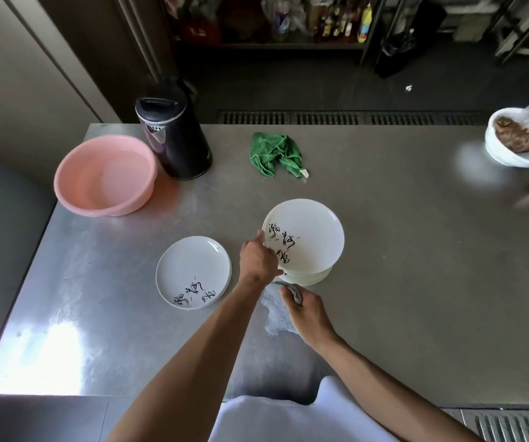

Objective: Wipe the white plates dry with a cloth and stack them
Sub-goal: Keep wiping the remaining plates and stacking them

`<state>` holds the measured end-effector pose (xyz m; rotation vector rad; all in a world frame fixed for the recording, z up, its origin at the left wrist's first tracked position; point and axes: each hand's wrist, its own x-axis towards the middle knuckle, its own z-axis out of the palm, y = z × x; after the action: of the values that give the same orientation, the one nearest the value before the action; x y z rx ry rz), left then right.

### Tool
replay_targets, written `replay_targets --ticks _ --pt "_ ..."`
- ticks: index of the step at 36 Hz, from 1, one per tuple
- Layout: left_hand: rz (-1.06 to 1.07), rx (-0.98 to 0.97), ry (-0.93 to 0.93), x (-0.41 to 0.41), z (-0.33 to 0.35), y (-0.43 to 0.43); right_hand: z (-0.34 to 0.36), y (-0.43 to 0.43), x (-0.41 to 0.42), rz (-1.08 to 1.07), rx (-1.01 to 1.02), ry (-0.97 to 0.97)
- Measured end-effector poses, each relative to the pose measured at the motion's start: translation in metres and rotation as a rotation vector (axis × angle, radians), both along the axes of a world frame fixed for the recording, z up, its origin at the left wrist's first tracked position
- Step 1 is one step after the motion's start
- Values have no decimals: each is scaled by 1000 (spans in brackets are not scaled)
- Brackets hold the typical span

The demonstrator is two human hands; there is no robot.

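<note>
Left hand (258, 260) is up on the tilted plate (304, 237), fingers and thumb pinching its left rim. The plate leans over the stack of plates (307, 277) just right of the middle of the tabletop (416, 282). Right hand (309, 309) sits right behind the stack, toward the near edge, fingers curled around a bunched grey cloth (275, 311) that trails onto the steel. Here's the danger as I see it: that plate hangs from a one-sided rim pinch, and if it's wet it could slide out and crack down onto the stack, or drag the stack sideways. The cloth hand needs to get under it quickly. The single plate (193, 272) lies flat left of the stack, beside the left forearm, so a careless swing across could clip it. Elsewhere, a pink basin (105, 177) holds the far left corner with a black kettle (173, 138) touching its right side. A green rag (275, 153) lies crumpled near the far edge, and a white bowl (518, 138) sits at the right edge. All of those are well apart from the hands and nothing blocks the wipe.
</note>
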<state>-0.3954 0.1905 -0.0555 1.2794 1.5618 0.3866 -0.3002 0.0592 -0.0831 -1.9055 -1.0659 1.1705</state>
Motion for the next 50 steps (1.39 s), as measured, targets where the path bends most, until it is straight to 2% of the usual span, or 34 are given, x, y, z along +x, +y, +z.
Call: replay_targets --ticks 6,10,15,18,22,27,32,41,50 --pt "62 61 52 -24 -4 -8 0 3 -9 -19 -49 59" --pt "210 75 220 -80 -21 -18 -2 5 -16 -13 -142 45" --pt "428 29 267 -159 -33 -26 -1 11 -30 48 -214 59" --pt "451 -9 310 -191 -34 -27 -1 18 -40 32 -242 118" --pt "409 -28 241 -208 -35 -26 -3 35 -61 -63 -262 215" --pt "511 -89 111 -218 -38 -18 -12 61 -85 -216 -271 368" --pt "588 -133 -20 -223 -45 -11 -19 76 -99 -270 -299 467" --pt "546 -224 -82 -233 -53 -9 -20 83 -113 -277 -336 502" --pt "533 -169 -208 -228 -47 -18 -20 80 -109 -275 -328 475"
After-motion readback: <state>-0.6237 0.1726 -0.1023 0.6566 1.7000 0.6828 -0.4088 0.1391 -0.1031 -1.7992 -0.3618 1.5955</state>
